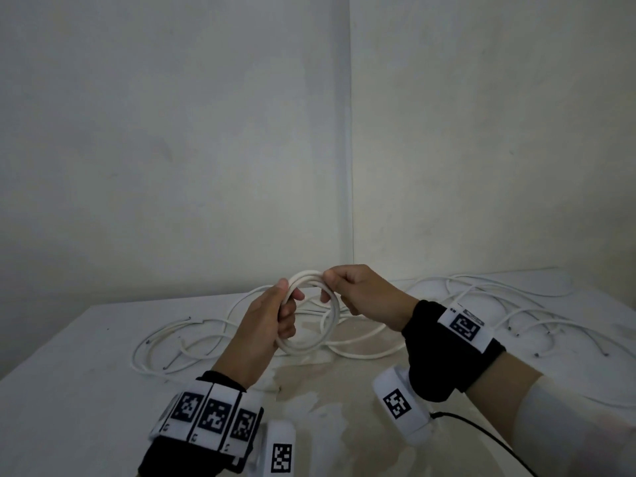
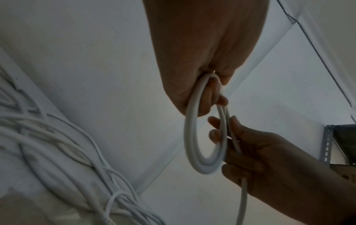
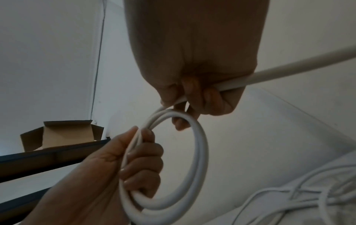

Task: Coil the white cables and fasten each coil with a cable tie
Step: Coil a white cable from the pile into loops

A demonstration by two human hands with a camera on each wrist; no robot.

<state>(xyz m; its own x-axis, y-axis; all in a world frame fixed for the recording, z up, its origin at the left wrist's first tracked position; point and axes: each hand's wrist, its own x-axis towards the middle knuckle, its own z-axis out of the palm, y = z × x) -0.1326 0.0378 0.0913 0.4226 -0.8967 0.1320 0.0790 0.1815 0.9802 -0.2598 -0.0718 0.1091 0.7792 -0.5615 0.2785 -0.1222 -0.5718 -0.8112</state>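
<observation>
A small coil of white cable (image 1: pixel 311 346) hangs upright above the table, between both hands. My left hand (image 1: pixel 284 313) grips the coil's left side, its fingers curled through the loops. My right hand (image 1: pixel 339 287) pinches the cable at the coil's top right. In the right wrist view the right hand (image 3: pixel 189 97) holds the free run of cable, which leaves to the right, while the left hand (image 3: pixel 138 164) clamps the coil (image 3: pixel 201 152). The left wrist view has the same coil (image 2: pixel 189 137) hanging from the left hand (image 2: pixel 208 94), with the right hand (image 2: pixel 250 152) at its far side. No cable tie shows.
Several loose white cables (image 1: pixel 481 297) lie tangled across the back of the white table (image 1: pixel 86 390), against the wall corner. A thin black cord (image 1: pixel 488 435) trails at the near right. An open cardboard box (image 3: pixel 63 135) and a metal shelf (image 2: pixel 327 144) stand off the table.
</observation>
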